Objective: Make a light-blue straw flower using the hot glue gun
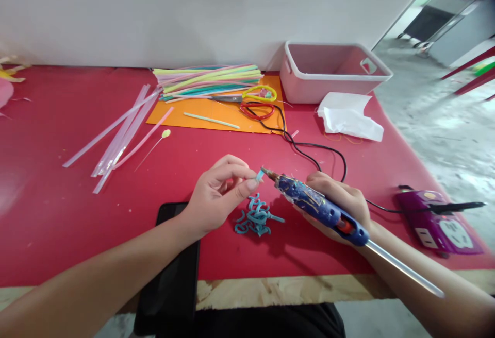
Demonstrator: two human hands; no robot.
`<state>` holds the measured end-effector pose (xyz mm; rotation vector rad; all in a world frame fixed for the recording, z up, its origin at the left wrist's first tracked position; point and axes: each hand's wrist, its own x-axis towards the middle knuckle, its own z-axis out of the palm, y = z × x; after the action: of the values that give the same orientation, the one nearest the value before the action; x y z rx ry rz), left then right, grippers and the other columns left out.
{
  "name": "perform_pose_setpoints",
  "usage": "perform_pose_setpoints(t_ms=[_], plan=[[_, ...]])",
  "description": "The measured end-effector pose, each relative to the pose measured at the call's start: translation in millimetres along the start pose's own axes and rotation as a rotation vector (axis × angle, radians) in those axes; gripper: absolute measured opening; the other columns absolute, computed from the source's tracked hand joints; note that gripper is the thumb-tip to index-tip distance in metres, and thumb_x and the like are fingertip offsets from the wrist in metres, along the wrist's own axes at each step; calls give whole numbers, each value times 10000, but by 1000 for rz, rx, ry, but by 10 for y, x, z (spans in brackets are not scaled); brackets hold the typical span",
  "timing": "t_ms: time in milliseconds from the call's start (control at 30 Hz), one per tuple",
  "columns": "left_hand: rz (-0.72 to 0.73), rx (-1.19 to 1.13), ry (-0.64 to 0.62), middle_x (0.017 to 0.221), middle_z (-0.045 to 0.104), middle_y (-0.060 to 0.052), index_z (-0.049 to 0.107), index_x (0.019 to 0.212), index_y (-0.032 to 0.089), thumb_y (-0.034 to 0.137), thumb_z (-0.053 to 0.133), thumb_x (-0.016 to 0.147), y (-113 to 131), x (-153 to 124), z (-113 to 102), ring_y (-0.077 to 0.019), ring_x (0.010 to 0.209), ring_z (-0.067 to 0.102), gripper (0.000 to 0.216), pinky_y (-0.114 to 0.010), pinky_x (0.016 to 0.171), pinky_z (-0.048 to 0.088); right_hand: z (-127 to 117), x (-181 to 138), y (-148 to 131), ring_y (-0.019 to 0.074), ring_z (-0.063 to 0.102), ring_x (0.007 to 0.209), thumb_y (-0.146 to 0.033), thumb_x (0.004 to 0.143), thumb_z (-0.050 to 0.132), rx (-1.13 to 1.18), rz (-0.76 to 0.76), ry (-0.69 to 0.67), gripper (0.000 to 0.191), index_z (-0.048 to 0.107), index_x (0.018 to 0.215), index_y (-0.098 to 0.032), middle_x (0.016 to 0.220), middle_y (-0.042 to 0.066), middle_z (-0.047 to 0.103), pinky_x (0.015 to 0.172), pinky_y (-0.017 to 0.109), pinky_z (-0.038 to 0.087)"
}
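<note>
Two hands are busy over the red table (77,214). My left hand (216,196) pinches a small light-blue straw piece (260,175) between thumb and forefinger, just above a heap of curled blue straw cuttings (256,217). My right hand (340,201) is wrapped tight around a blue hot glue gun (320,208), its nozzle touching that piece. At the far side, a pale pink plastic tub (332,72) stands open; I cannot tell what lies inside. Left of it, a bundle of pastel drinking straws (209,79) rests on an orange paper sheet (216,114). A black phone (172,266) lies near me.
</note>
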<state>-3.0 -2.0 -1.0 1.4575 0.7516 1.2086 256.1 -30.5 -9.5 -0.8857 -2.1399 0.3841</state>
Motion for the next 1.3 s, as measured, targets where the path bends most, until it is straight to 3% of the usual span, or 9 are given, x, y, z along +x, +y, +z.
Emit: perform_pose_setpoints(t_ms=[1300], plan=[[-31, 23, 3, 780, 559, -10, 708, 747, 191, 252, 734, 849, 13, 11, -3, -106, 674, 533, 122, -214, 547, 419, -2, 8, -11, 170, 586, 665, -169, 874, 630, 28, -19, -49, 231, 608, 1099, -219, 753, 28, 597, 609, 294, 514]])
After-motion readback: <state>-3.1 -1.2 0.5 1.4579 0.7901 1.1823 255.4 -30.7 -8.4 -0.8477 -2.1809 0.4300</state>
